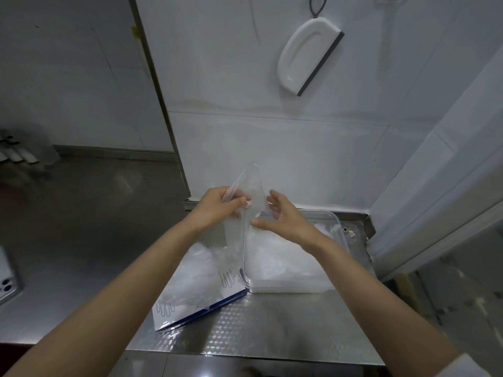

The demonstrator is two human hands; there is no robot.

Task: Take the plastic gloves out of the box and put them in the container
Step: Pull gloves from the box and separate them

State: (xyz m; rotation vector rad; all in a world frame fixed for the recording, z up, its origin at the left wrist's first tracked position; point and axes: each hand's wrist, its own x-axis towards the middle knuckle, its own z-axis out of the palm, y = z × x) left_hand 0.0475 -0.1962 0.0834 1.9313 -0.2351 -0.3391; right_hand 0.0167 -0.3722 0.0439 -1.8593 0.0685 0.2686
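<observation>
Plastic gloves (251, 190) are held up above the far edge of the steel table (272, 325), just past frame centre toward 6 o'clock. The film is transparent, so how many gloves are held cannot be told, and the lower edge is lost against the clutter below.

Left hand (217, 206): fingers curled round the bunched film, gripped. Right hand (284, 217): fingers spread and half bent, thumb tip laid against the film. Whether anything is actually pinched there cannot be told.

The box (200, 292) is seen at 8 o'clock of the hands, white with a blue edge and printed glove outlines, partly covered by the left forearm and by loose film spilling from it. The container (336, 229), clear plastic, sits at 3 o'clock of the box and touches it. It is crossed by the right forearm, and pale crumpled gloves are seen inside, their count unreadable.

A white squeegee (309, 55) is hung on the tiled wall at 12 o'clock. A phone (6, 280) is cut off by the frame edge at 9 o'clock. Blurred objects at 10 o'clock cannot be identified.
</observation>
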